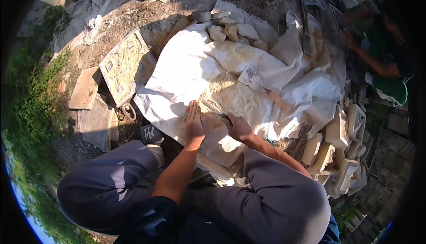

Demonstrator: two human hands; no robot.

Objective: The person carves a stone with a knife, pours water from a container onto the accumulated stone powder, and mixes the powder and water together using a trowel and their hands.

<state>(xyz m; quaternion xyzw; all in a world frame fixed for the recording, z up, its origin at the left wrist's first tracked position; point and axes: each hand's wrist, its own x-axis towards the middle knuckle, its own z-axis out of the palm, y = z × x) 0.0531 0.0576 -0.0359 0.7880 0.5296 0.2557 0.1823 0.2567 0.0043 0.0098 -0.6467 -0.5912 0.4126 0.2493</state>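
My left hand (194, 123) lies flat with fingers stretched out, on or beside a pale, dusty piece (211, 130) in front of me; the edges of that piece are hard to make out. In my right hand (240, 128) is a narrow hand tool (213, 107), its dark grip inside my closed fingers and its dusty working end pointing up and left. Just beyond both hands, pale powder (233, 94) is heaped on a white woven sheet (177, 64). A dust-covered tool with a wooden handle (278, 99) lies right of the heap.
Rough stones (239, 31) and a rounded grey lump (201, 16) sit at the sheet's far edge. Left stand a dusty framed panel (126, 66) and flat slabs (85, 88). Cut blocks (337, 126) are stacked right. Another person's arm (375, 62) is near a green bucket (390, 88).
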